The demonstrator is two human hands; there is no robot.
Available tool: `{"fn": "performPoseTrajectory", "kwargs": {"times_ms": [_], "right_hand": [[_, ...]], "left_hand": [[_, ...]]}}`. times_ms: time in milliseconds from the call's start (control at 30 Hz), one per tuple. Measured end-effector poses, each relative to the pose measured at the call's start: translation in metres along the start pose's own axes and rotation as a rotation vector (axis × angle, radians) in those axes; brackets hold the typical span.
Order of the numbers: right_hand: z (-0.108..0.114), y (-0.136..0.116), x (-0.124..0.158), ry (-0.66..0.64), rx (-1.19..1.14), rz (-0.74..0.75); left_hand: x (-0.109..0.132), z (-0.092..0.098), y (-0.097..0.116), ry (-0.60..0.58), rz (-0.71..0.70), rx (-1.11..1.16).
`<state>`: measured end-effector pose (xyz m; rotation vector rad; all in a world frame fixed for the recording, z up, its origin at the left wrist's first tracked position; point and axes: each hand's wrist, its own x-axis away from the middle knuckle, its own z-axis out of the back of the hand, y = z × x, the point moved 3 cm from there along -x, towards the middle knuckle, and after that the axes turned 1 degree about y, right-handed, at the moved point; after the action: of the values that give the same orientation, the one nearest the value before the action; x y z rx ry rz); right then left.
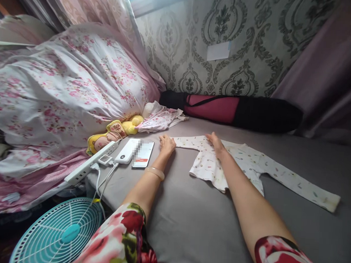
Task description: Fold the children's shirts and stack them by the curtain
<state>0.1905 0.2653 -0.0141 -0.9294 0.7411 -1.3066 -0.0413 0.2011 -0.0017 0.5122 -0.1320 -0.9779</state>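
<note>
A small white baby top (246, 164) with tiny coloured prints lies spread on the grey bed sheet (189, 220). One long sleeve stretches left, the other far right. My left hand (166, 143) rests flat on the cuff of the left sleeve, fingers stretched out. My right hand (215, 142) lies flat on the garment near the shoulder, fingers extended. Neither hand grips anything.
A phone (143, 154), a white power bank (127, 151) and a white power strip (89, 165) lie left of my left hand. A floral duvet (67, 85), a yellow plush toy (114, 134), another small garment (160, 117), a pink-and-black roll (236, 110) and a teal fan (59, 233) surround the bed.
</note>
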Motion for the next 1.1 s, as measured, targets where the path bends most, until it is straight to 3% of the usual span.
{"fn": "performPoseTrajectory", "kwargs": {"times_ms": [133, 233, 300, 400, 500, 600, 733, 933, 1100], "right_hand": [[0.034, -0.009, 0.011, -0.012, -0.418, -0.137], [0.060, -0.009, 0.030, 0.046, -0.521, -0.181], [0.076, -0.001, 0.046, 0.135, -0.413, -0.197], [0.094, 0.019, 0.077, 0.282, 0.035, -0.127], [0.098, 0.039, 0.113, 0.265, 0.481, 0.024], [0.102, 0.052, 0.149, 0.237, 0.690, 0.116], [0.117, 0.059, 0.187, 0.319, 0.789, -0.033], [0.122, 0.062, 0.220, 0.269, 0.813, -0.284], [0.111, 0.061, 0.230, 0.249, 0.823, -0.288]], "left_hand": [[0.022, -0.002, 0.008, 0.007, -0.110, -0.031], [0.042, -0.006, 0.024, -0.039, -0.247, -0.050], [0.055, -0.009, 0.036, -0.114, -0.367, -0.046], [0.080, -0.013, 0.054, -0.262, -0.632, -0.017], [0.105, -0.017, 0.061, -0.383, -0.858, 0.005], [0.110, -0.020, 0.052, -0.348, -0.789, -0.022], [0.094, -0.017, 0.030, -0.284, -0.567, -0.092], [0.091, -0.004, 0.025, -0.471, -0.562, -0.180], [0.108, 0.004, 0.031, -0.582, -0.553, -0.117]]}}
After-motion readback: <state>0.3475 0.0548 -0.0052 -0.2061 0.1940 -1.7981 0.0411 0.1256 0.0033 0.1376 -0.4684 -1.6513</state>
